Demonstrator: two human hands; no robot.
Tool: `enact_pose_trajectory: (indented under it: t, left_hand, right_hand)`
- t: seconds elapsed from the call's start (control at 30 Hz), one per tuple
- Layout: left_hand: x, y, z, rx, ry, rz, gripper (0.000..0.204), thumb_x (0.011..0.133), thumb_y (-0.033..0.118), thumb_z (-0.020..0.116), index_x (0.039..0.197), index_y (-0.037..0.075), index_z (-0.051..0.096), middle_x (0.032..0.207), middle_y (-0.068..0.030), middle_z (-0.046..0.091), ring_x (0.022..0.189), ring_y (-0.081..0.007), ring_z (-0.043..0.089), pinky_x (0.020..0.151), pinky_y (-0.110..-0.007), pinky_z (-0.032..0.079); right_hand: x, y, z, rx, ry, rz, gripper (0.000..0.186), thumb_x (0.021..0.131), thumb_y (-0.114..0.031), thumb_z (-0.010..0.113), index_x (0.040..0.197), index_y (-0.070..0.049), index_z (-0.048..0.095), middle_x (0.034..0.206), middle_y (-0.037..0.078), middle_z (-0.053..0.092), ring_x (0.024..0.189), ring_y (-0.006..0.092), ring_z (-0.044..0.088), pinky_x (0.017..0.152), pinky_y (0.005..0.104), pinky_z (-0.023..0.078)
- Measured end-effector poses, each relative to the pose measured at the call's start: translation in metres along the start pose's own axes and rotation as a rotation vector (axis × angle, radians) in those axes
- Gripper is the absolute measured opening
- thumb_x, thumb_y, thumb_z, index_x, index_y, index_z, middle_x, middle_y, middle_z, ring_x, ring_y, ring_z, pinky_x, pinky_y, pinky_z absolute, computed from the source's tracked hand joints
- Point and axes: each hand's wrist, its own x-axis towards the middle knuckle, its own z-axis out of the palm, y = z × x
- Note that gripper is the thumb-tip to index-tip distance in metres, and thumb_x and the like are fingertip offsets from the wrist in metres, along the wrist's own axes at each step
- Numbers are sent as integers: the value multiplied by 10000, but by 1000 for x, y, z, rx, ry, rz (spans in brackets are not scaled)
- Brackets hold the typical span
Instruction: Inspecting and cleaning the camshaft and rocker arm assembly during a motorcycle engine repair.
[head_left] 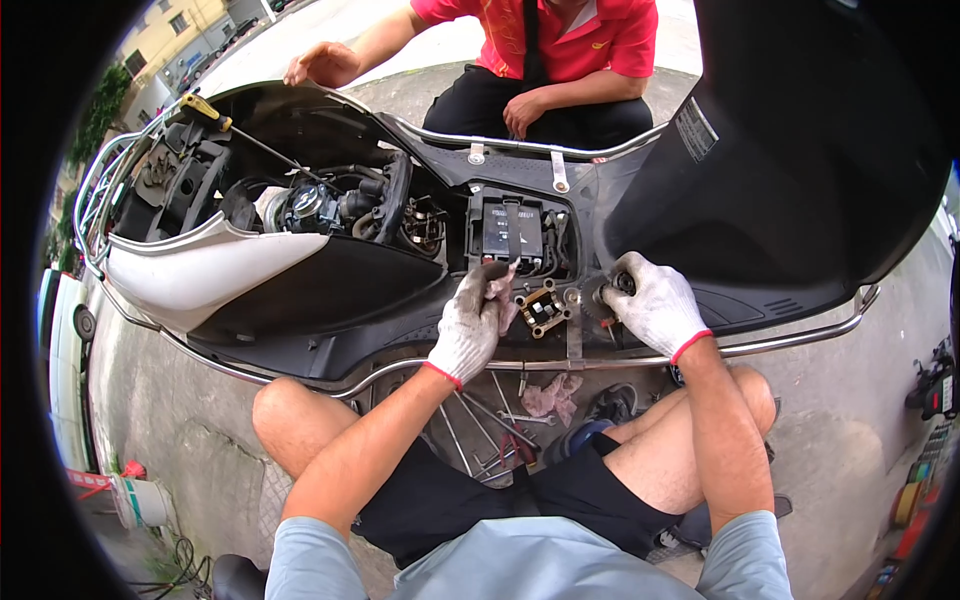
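Note:
My left hand (467, 325), in a white work glove with a red cuff, is closed on a crumpled pinkish rag (503, 292) just in front of the battery (512, 230) in the scooter's (390, 290) floor. In my gloved right hand (660, 308), the fingers curl around a small dark round part (625, 284); its kind is hard to make out. Between the two hands, a square metal engine part (543, 308) with bolt holes at its corners rests on the footboard. Neither hand touches it.
Opposite me, a person in a red shirt (600, 60) crouches, one hand near the scooter's body. A yellow-handled screwdriver (208, 112) lies across the exposed engine bay. Wrenches (480, 425), pliers (522, 447) and another rag (552, 396) lie on the ground between my legs.

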Motion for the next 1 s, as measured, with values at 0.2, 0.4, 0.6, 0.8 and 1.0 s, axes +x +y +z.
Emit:
enact_pose_trajectory:
  t: [0.2, 0.4, 0.6, 0.8, 1.0]
  left_hand:
    - [17, -10, 19, 342, 59, -61, 419, 1001, -32, 479, 1377, 135, 557, 966, -40, 650, 732, -75, 549, 647, -247, 493]
    - [25, -56, 19, 833, 127, 448, 376, 896, 41, 635, 1262, 126, 655, 1104, -139, 678, 948, -311, 636, 832, -412, 517]
    - [26, -47, 21, 978, 78, 220, 271, 903, 156, 656, 1167, 170, 717, 1026, -189, 633, 1038, -382, 609, 894, -479, 505]
    - [24, -48, 24, 819, 124, 206, 295, 857, 26, 647, 1137, 96, 711, 1026, -158, 662, 956, -361, 661, 834, -415, 538]
    - [27, -49, 21, 783, 164, 208, 283, 868, 30, 646, 1143, 81, 693, 1079, -161, 673, 1007, -356, 664, 859, -416, 538]
  right_hand:
    - [0, 4, 3, -80, -48, 12, 329, 866, -297, 671, 1073, -41, 669, 831, 208, 720, 880, 382, 704, 827, 462, 548]
    - [0, -2, 2, -31, -84, 18, 348, 859, -303, 683, 1087, -41, 669, 874, 232, 717, 909, 399, 697, 842, 479, 545]
    - [2, 0, 5, -21, -116, 21, 350, 861, -304, 681, 1098, -46, 671, 884, 231, 718, 909, 396, 698, 837, 477, 545]
    - [1, 5, 11, -62, -121, 10, 337, 867, -299, 676, 1104, -59, 668, 900, 215, 723, 915, 390, 697, 842, 474, 543]
    - [-1, 10, 17, -20, -60, -24, 283, 857, -267, 691, 1055, -66, 670, 844, 200, 716, 883, 376, 698, 822, 455, 536]
